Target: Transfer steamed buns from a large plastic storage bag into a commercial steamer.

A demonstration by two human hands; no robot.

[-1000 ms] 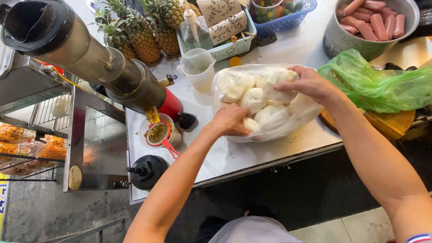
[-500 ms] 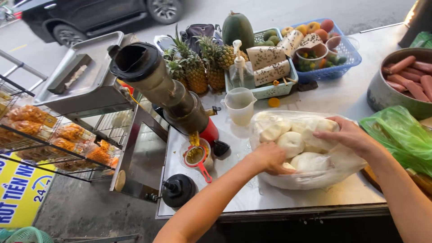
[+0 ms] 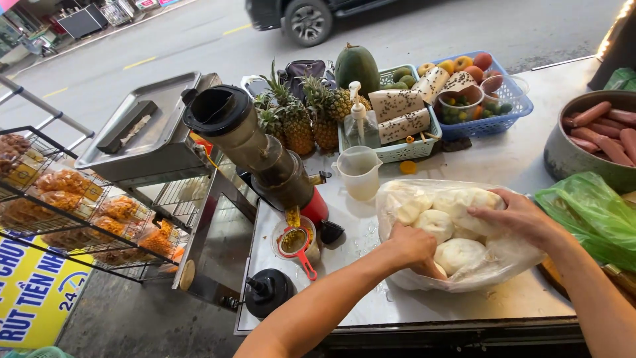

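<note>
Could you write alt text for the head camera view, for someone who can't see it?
A person's left hand and right hand grip a clear plastic bag of white buns on a metal street-stall counter. Around it stand a juicer, pineapples, a measuring jug and a bowl of sausages.

I note the bag of buns [image 3: 457, 232] on the counter [image 3: 510, 159], juicer [image 3: 265, 152] to its left, measuring jug [image 3: 358, 172] behind, bowl of sausages [image 3: 596, 142] right; pineapples [image 3: 308, 116] further back.
</note>
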